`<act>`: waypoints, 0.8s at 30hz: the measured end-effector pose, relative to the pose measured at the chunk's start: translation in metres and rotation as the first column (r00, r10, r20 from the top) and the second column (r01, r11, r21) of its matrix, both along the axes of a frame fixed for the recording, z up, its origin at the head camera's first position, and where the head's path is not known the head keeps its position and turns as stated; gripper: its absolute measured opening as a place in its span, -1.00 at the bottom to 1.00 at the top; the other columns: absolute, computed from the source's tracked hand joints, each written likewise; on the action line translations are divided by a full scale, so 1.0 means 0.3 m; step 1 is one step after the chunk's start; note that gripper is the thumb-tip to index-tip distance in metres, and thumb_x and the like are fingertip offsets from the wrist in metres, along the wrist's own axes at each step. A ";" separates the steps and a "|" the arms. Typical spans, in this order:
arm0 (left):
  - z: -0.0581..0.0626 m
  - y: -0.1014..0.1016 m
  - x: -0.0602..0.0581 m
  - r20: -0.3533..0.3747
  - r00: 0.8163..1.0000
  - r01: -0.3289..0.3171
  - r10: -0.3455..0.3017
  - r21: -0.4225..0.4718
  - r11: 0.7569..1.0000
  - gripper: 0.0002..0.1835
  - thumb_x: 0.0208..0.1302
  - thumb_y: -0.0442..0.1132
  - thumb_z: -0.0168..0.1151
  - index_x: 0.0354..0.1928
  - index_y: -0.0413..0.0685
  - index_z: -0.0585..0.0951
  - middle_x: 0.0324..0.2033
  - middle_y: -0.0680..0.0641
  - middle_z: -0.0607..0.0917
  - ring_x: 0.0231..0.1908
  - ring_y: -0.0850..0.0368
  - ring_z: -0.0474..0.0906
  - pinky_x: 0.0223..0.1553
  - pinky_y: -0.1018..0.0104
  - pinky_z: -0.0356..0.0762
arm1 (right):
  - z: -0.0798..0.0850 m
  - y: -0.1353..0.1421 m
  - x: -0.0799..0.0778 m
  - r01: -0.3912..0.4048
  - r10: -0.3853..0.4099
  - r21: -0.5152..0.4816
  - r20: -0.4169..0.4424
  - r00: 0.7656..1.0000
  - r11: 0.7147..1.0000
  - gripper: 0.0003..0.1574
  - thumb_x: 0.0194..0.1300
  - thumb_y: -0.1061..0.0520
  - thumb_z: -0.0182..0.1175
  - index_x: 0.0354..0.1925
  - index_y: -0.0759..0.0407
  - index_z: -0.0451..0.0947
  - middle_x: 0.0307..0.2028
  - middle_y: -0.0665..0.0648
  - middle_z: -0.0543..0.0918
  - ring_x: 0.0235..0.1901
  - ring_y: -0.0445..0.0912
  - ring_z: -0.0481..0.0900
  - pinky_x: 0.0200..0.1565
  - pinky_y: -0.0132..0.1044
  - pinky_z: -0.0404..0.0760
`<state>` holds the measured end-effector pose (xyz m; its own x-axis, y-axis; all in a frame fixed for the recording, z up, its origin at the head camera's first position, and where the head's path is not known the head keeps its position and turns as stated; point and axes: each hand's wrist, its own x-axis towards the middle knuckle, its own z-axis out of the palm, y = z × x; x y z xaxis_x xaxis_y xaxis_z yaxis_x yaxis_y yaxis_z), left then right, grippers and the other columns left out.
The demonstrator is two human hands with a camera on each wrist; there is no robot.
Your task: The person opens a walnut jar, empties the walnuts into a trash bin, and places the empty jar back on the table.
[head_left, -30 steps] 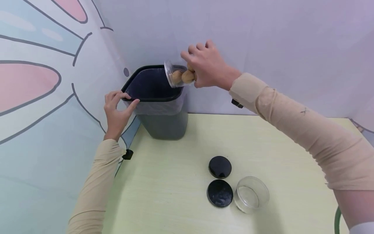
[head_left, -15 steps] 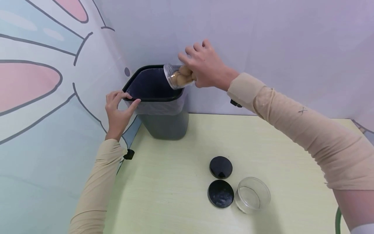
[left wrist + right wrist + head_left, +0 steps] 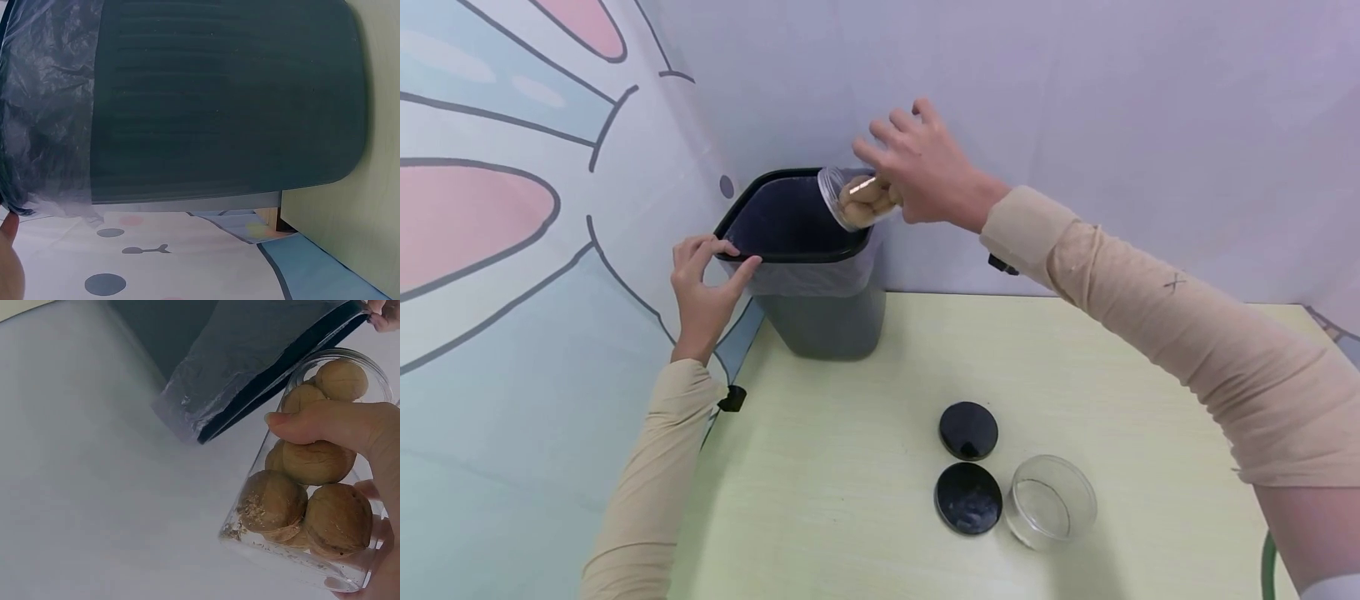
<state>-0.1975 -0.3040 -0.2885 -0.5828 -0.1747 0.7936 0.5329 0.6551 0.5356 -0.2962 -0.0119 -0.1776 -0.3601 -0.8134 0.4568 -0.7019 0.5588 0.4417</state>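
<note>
My right hand grips a clear plastic jar of walnuts, its fingers and thumb around the side. In the head view the jar lies tilted over the right rim of a grey trash bin, its uncovered mouth facing left over the opening. Several walnuts are inside, along with crumbs near the jar's base. At the bin's front left corner, my left hand pinches the black rim. A translucent liner bag is folded down over the outside of the bin. The bin's bottom is hidden.
Two black round lids lie one behind the other on the pale table. Close to their right stands a clear empty container. A patterned wall covering borders the left side, and a plain one rises behind.
My right hand has shifted slightly left, tipping the jar's mouth a little lower. The walnuts have moved about inside the jar. My left hand keeps its place on the rim.
</note>
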 end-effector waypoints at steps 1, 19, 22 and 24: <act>0.000 -0.001 0.000 -0.001 1.000 0.000 0.000 0.001 1.000 -0.77 0.01 -0.38 0.42 -0.32 -0.37 0.59 -0.18 -0.25 0.51 -0.04 0.19 0.25 0.02 0.25 0.14 | 0.002 -0.002 0.000 -0.002 0.002 0.000 -0.004 1.000 1.000 -0.12 -0.25 0.17 0.32 0.15 0.25 0.32 -0.07 0.31 0.46 -0.10 0.25 0.37 0.01 0.19 0.26; 0.003 0.007 0.011 -0.027 0.999 0.017 -0.017 -0.009 1.000 -0.78 0.01 -0.43 0.41 -0.32 -0.40 0.59 -0.18 -0.29 0.52 -0.04 0.12 0.25 0.03 0.25 0.14 | 0.016 -0.010 0.016 0.014 -0.013 0.035 -0.030 0.999 0.999 -0.04 -0.28 0.12 0.46 0.15 0.24 0.33 -0.03 0.32 0.45 -0.04 0.26 0.35 0.04 0.21 0.23; 0.003 0.004 0.009 -0.047 0.999 0.026 -0.027 -0.024 0.999 -0.78 0.00 -0.46 0.41 -0.32 -0.42 0.58 -0.19 -0.32 0.52 -0.05 0.06 0.26 0.02 0.25 0.14 | 0.016 -0.011 0.019 0.027 -0.026 0.045 -0.030 0.999 0.999 -0.02 -0.28 0.09 0.48 0.15 0.25 0.31 -0.03 0.32 0.45 -0.04 0.25 0.35 0.04 0.21 0.23; 0.003 0.004 0.008 -0.047 0.999 0.025 -0.026 -0.021 0.999 -0.78 -0.01 -0.46 0.41 -0.33 -0.42 0.58 -0.19 -0.32 0.52 -0.05 0.07 0.26 0.02 0.25 0.14 | 0.015 -0.012 0.020 0.031 -0.030 0.048 -0.027 0.999 0.998 0.00 -0.29 0.08 0.49 0.16 0.25 0.31 -0.02 0.32 0.45 -0.04 0.25 0.35 0.05 0.22 0.22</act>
